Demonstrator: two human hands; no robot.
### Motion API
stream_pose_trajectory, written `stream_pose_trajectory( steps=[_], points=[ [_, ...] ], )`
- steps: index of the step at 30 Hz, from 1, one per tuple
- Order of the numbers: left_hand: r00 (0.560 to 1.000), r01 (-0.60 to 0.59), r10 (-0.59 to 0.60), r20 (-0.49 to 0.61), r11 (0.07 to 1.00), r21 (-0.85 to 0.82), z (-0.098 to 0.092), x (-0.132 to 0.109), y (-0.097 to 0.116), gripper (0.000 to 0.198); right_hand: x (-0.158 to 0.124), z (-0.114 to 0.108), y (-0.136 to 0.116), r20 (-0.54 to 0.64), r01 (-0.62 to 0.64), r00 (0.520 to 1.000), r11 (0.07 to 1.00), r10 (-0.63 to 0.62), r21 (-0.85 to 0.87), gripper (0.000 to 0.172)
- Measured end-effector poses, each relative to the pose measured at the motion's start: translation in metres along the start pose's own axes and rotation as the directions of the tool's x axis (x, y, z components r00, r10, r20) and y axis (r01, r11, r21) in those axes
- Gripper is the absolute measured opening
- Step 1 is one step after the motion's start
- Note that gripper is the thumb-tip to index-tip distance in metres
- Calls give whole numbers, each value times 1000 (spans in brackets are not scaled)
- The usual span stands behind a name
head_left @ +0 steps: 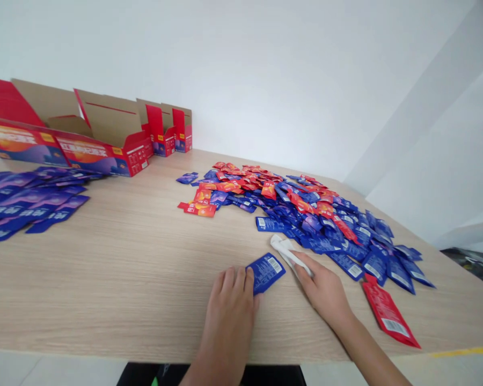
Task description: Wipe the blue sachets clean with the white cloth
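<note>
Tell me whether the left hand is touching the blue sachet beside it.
Touching: the head view shows the left hand with its fingers overlapping the edge of the blue sachet.

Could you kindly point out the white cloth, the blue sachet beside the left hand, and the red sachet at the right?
White cloth (285, 252): head view, its bunched middle.
Blue sachet (266, 273): head view, centre of its face.
Red sachet (387, 311): head view, its middle.
</note>
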State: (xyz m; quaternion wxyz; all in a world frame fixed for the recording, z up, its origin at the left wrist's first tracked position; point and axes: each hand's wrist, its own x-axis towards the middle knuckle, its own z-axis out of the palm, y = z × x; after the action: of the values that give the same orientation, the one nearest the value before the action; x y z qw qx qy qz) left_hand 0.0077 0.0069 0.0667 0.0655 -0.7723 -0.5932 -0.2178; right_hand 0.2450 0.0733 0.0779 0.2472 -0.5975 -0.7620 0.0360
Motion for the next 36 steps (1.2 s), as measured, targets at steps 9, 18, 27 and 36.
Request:
stream_pose_trajectory(
  steps=[9, 18, 27, 36],
  points=[
    [992, 18, -22, 122, 999, 30, -12, 19, -9, 29, 0, 5, 9, 32, -78, 996, 997, 79, -7, 46],
    [986, 18, -32, 161, 996, 86, 6, 34, 5, 31, 1, 8, 11, -5, -59, 998, 998, 59, 35, 44],
    [969, 139, -158, 187, 984, 110, -11, 47, -1, 32, 1, 9, 14, 4, -95, 995, 994, 95, 58, 46],
    [973, 114, -117, 200, 993, 23, -15, 53, -21, 46, 2, 10, 14, 21, -135, 991, 989, 134, 64, 49]
  ],
)
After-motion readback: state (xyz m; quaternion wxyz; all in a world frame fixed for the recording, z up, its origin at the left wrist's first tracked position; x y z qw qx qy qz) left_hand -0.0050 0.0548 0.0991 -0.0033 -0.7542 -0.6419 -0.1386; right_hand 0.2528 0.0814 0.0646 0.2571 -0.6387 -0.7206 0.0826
